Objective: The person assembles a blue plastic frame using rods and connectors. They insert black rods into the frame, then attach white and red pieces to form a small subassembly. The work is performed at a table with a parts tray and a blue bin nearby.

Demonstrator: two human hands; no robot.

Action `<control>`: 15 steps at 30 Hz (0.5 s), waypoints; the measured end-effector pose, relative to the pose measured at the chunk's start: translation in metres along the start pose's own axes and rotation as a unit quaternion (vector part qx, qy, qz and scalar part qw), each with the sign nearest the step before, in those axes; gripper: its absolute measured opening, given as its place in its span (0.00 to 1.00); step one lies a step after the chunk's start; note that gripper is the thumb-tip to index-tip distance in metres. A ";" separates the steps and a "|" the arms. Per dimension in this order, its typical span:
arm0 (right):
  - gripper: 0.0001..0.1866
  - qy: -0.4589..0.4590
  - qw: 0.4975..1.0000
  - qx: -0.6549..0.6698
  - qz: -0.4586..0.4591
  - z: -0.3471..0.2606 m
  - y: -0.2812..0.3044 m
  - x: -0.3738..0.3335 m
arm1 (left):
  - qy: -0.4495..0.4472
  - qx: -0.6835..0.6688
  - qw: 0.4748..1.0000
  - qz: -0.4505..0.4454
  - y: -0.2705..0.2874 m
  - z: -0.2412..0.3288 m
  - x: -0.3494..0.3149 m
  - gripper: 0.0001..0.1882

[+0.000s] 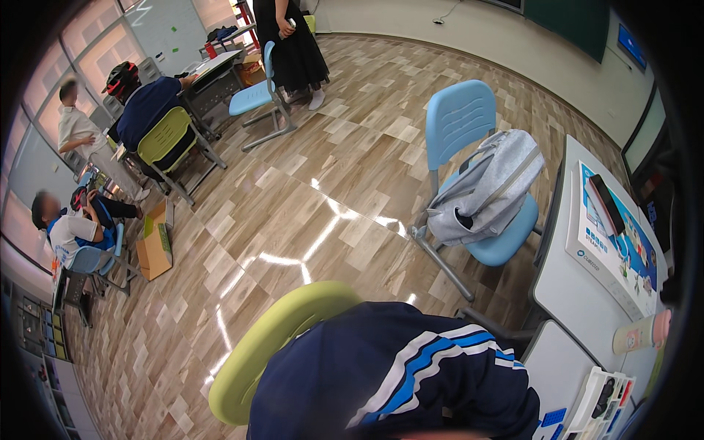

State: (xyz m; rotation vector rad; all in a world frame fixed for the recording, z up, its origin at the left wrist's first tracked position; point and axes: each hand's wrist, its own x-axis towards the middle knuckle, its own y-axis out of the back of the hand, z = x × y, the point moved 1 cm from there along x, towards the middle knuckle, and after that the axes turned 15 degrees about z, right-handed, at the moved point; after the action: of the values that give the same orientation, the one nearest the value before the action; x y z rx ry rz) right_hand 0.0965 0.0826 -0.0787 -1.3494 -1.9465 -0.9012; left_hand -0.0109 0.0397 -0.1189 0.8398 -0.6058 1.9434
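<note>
Neither of my hands shows. A navy jacket (pixel 345 367) with white and bright blue stripes down its sleeve fills the bottom, against a green chair back (pixel 264 348). Whether it is mine or another person's, I cannot tell. The sleeve's far end reaches toward a white table (pixel 561 359), and no fingers are visible there. A blurred pinkish strip at the lower edge is too little to name. On the table are a white parts tray (pixel 603 403) with small dark, blue and red pieces, and a blue piece (pixel 554 418). A cream bottle (pixel 636 336) with a pink lid stands near the tray.
A grey backpack (pixel 488 191) rests on a blue chair (pixel 462 121). A dark phone (pixel 607 204) lies on a white and blue box (pixel 609 242) on the right table. Further off are several people, a cardboard box (pixel 155 249), another blue chair (pixel 253 97) and a green chair (pixel 167 139).
</note>
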 end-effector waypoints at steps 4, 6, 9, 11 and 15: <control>0.20 -0.006 1.000 0.001 0.002 0.001 -0.002 -0.001 | 0.001 -0.002 1.000 0.000 -0.001 0.000 0.000 0.13; 0.20 -0.010 1.000 0.003 0.003 0.001 -0.002 -0.002 | 0.001 0.001 1.000 0.000 -0.001 0.001 0.000 0.13; 0.20 -0.014 1.000 0.006 0.004 0.001 -0.004 -0.003 | 0.000 0.001 1.000 0.002 0.001 0.004 0.000 0.13; 0.20 -0.016 1.000 0.008 0.003 0.001 -0.005 -0.003 | -0.002 -0.001 1.000 0.004 0.003 0.005 0.001 0.13; 0.20 -0.015 1.000 0.011 -0.001 0.002 -0.008 -0.001 | -0.009 -0.002 1.000 0.012 0.005 0.006 0.002 0.13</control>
State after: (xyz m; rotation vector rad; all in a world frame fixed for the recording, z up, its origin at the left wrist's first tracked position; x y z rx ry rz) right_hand 0.0892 0.0813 -0.0821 -1.3564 -1.9749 -0.8627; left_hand -0.0146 0.0344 -0.1138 0.8518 -0.6336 1.9575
